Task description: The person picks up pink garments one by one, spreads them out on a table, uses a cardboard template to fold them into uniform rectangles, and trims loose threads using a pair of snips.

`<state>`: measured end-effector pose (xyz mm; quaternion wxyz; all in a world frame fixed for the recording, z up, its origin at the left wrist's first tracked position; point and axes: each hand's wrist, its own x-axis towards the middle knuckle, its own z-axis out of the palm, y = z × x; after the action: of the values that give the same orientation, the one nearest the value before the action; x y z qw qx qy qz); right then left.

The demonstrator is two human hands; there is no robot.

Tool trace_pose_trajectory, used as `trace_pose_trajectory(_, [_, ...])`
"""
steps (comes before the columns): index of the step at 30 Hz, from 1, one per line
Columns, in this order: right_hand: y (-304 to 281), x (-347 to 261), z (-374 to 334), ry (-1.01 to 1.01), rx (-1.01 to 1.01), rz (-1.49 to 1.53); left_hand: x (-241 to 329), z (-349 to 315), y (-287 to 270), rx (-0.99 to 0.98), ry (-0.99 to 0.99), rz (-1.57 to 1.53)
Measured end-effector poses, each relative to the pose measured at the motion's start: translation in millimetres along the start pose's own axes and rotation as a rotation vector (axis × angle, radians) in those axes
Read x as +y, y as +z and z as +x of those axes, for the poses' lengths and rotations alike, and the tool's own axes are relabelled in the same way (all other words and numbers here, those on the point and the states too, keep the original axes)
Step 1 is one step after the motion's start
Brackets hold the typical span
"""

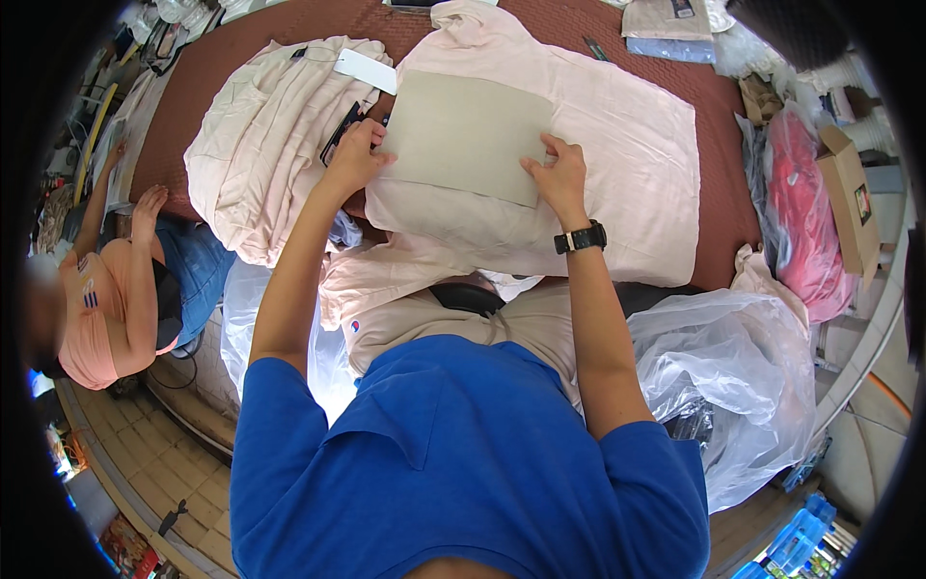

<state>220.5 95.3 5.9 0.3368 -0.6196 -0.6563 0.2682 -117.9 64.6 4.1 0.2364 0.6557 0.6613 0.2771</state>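
Observation:
A pale pink garment (627,164) lies spread on the table in front of me, one narrow part reaching to the far side. On top of it rests a flat grey-beige rectangular board (463,135). My left hand (359,156) grips the board's left edge with bent fingers, and my right hand (559,176) has thumb and fingers curled at its right edge. Beside my left hand is a dark tag (342,133). A pile of similar pale pink garments (260,145) sits to the left, with a white card (367,70) on it.
The table has a brown textured cover (169,164). Clear plastic bags (723,357) hang at my right, near a pink-red bagged bundle (805,207) and an open cardboard box (851,203). Folded clothes (667,29) lie at the far right. Another person (121,289) sits at the left.

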Motion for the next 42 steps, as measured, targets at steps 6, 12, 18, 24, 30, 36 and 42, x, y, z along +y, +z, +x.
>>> trace_pose_trajectory(6, [-0.4, 1.5, -0.2, 0.003, 0.005, 0.007, 8.2, -2.3, -1.5, -0.007, -0.011, -0.004])
trace_pose_trajectory(12, [-3.1, 4.8, -0.9, 0.009, 0.016, 0.073, 16.6, -2.7, -3.8, -0.011, -0.022, -0.004])
trace_pose_trajectory(18, [1.0, 7.3, -0.4, -0.031, 0.046, 0.077, 33.6, -14.4, 2.3, 0.153, 0.103, 0.17])
trace_pose_trajectory(24, [-0.2, 3.6, -0.3, 0.008, 0.022, 0.072, 69.7, -8.7, 20.5, 0.021, 0.444, 0.232])
trace_pose_trajectory(30, [-2.4, 2.9, 0.4, 0.017, 0.006, 0.07, 77.6, -0.7, 36.7, -0.083, 0.421, 0.272])
trace_pose_trajectory(36, [0.3, 8.0, 2.0, -0.068, 0.052, -0.106, 67.4, 6.4, 46.7, -0.054, 0.436, 0.31])
trace_pose_trajectory(42, [9.5, -53.6, -71.0, -0.187, -0.301, 0.042, 75.2, 5.6, 36.1, -0.12, 0.413, 0.306])
